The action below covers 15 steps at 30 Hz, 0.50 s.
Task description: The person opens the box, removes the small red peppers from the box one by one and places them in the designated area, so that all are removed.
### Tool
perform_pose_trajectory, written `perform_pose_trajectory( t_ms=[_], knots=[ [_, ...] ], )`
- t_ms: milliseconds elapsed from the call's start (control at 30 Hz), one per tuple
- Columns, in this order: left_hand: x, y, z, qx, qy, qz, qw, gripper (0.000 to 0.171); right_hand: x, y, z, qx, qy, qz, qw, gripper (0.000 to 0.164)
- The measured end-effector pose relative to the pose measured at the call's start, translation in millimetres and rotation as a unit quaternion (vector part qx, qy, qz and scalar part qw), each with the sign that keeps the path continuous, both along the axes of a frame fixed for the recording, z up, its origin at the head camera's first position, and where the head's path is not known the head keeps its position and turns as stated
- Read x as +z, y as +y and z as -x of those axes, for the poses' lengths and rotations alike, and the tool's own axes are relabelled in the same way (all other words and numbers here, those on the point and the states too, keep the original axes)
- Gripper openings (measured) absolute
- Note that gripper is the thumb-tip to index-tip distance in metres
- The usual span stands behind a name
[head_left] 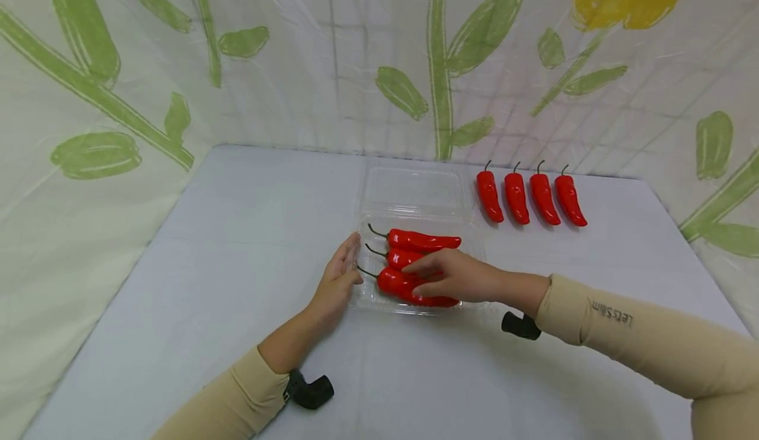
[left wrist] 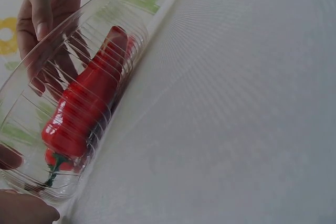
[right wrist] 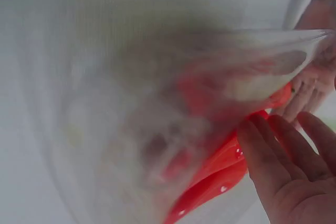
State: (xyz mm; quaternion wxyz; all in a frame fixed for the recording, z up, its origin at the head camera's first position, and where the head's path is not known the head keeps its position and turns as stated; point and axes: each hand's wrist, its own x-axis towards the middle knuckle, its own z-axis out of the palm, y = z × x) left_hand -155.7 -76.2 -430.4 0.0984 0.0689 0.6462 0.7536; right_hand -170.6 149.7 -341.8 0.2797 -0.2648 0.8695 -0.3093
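Note:
A clear plastic clamshell box [head_left: 369,298] lies with its lid [head_left: 413,188] folded back. Three red chili peppers [head_left: 422,240] lie side by side in the tray, stems to the left. My left hand [head_left: 332,290] holds the tray's left end, its thumb [left wrist: 26,208] at the near side of the rim. Over the nearest pepper [head_left: 393,282] is my right hand [head_left: 459,275], palm down. Its fingers [right wrist: 262,156] are stretched out and rest on the peppers, hiding part of the middle one.
Several more red chili peppers [head_left: 516,197] stand in a row at the back right of the white table [head_left: 255,229], stems pointing away. A hanging cloth [head_left: 296,84] with painted flowers rises behind the table. Black wrist devices [head_left: 314,392] sit on both wrists.

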Motion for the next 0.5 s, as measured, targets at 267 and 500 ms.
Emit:
perform_pose_trajectory(
  t_ms=[267, 500],
  knots=[
    [-0.5, -0.8, 0.3, -0.001, 0.006, -0.003, 1.0000, 0.076, 0.9, -16.4, 5.0, 0.044, 0.031, -0.059, 0.997, 0.045],
    [-1.8, -0.5, 0.3, -0.004, 0.008, -0.013, 0.9999, 0.077, -1.0, -30.5, 5.6, 0.025, 0.042, -0.097, 0.994, 0.046]
  ],
)
